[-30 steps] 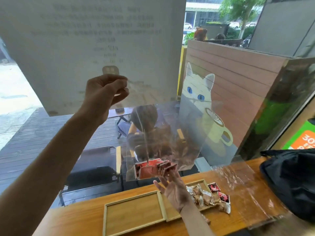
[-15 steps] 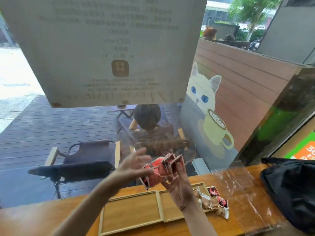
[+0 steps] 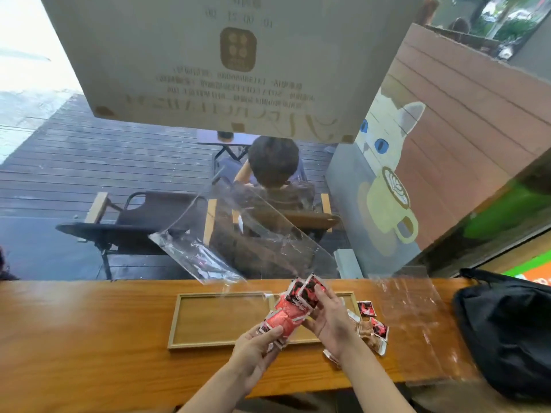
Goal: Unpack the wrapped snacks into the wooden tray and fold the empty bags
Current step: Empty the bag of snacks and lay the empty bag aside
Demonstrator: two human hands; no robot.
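Observation:
My left hand (image 3: 253,350) and my right hand (image 3: 329,318) together hold a bunch of red wrapped snacks (image 3: 287,311) just above the wooden tray (image 3: 220,318). The left hand grips the lower end, the right hand the upper end. A clear plastic bag (image 3: 256,239) trails up and back from the bunch, over the table's far edge. The tray's left compartment is bare wood. More wrapped snacks (image 3: 372,329) lie at the tray's right end, some over its rim.
A second clear bag (image 3: 417,323) lies flat on the wooden table (image 3: 89,338) to the right of the tray. A black bag (image 3: 507,329) sits at the far right. Behind the table is a window.
My left hand came down from holding the bag high and now grips the snack bunch. Both hands and the bunch lowered toward the tray. The clear bag slumped back.

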